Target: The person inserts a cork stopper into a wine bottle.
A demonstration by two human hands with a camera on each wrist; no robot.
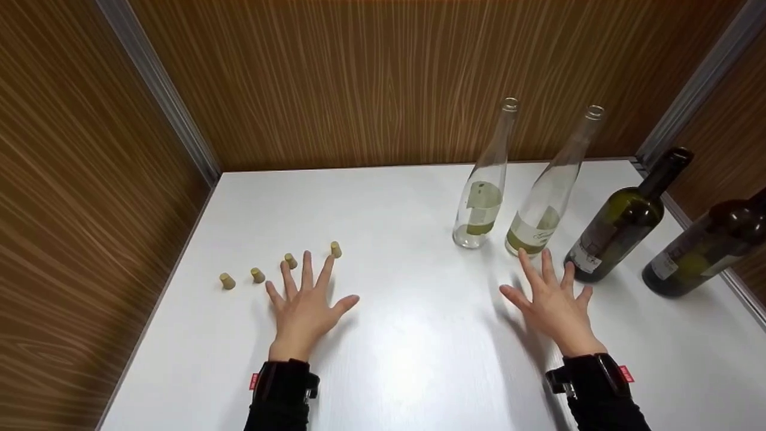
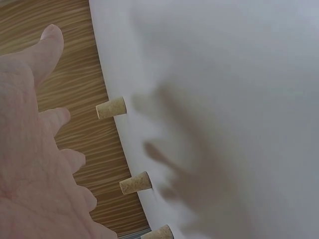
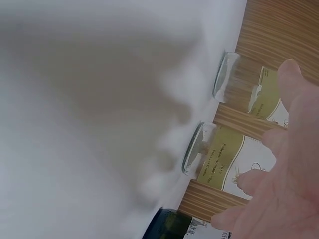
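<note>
- Both forearms in black sleeves with wrist straps, cut off by the bottom edge of the head view.
- left hand (image 1: 306, 308): fingers spread wide, flat over the white table (image 1: 407, 335), holding nothing; contact with the surface not clear.
- right hand (image 1: 553, 302): same, splayed and empty, fingertips just short of the bottles.
- four corks (image 1: 290, 261) in a slanted row just beyond the left fingertips; left wrist view catches only three, the lowest clipped.
- two clear bottles (image 1: 482, 206) upright beyond the right hand; labels unreadable.
- two dark bottles (image 1: 622, 224) further right; the outer one is cropped by the frame edge.
</note>
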